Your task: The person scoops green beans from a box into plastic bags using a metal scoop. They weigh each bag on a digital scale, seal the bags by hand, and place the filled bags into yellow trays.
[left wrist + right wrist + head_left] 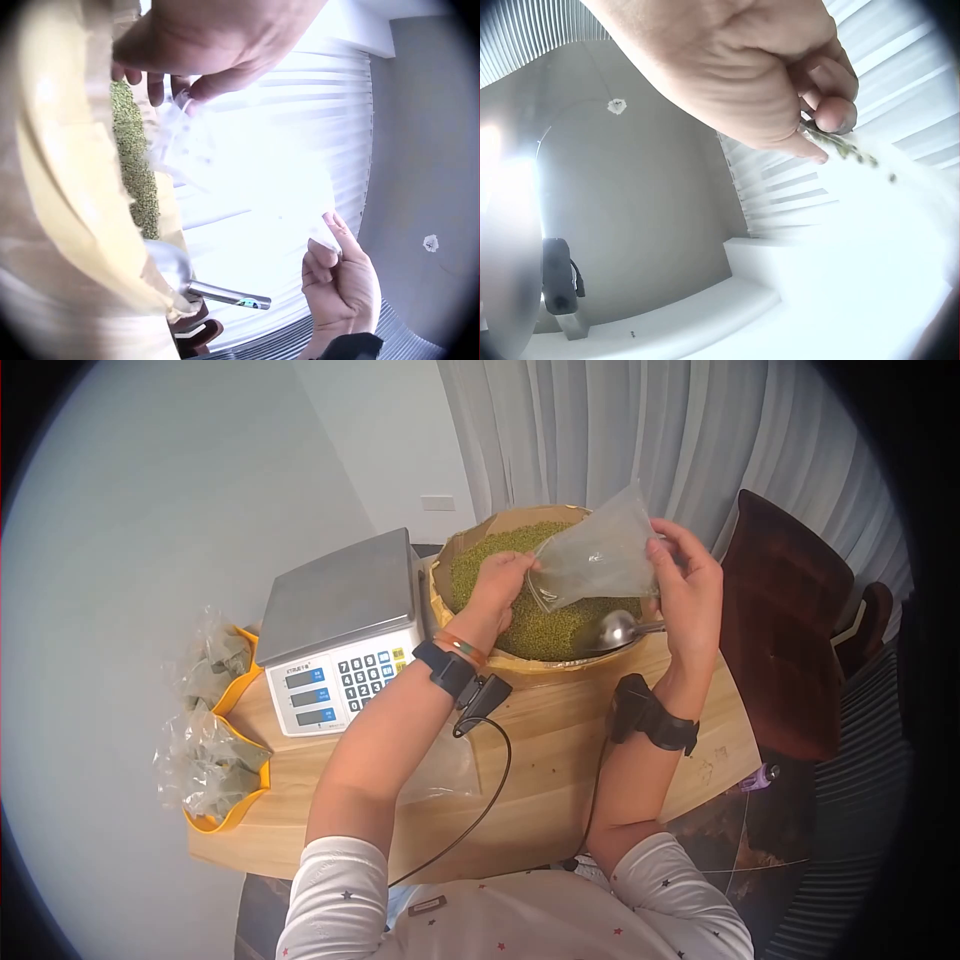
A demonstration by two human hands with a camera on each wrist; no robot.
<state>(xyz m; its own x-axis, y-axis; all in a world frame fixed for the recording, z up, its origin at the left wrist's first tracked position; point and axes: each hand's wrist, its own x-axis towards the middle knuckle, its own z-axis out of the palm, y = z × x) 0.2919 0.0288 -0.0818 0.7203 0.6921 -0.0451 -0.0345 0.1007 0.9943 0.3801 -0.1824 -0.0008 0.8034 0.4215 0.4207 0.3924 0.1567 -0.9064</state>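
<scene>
Both hands hold a clear plastic bag (600,555) stretched above a large open sack (467,643) of small green beans (500,550). My left hand (497,590) pinches the bag's near left edge, low over the beans. At the other end, my right hand (688,595) grips the bag between thumb and fingers, higher than the left. A few green beans show at the right hand's fingertips (836,120) in the right wrist view. A metal scoop (617,628) lies at the right of the sack, its handle pointing right behind the right wrist.
A digital scale (340,595) stands left of the sack. Two orange-rimmed holders (245,812) with filled clear bags (212,775) sit at the table's left edge. Another flat plastic bag (445,770) lies on the wooden table (540,760). A brown chair (785,630) is at the right.
</scene>
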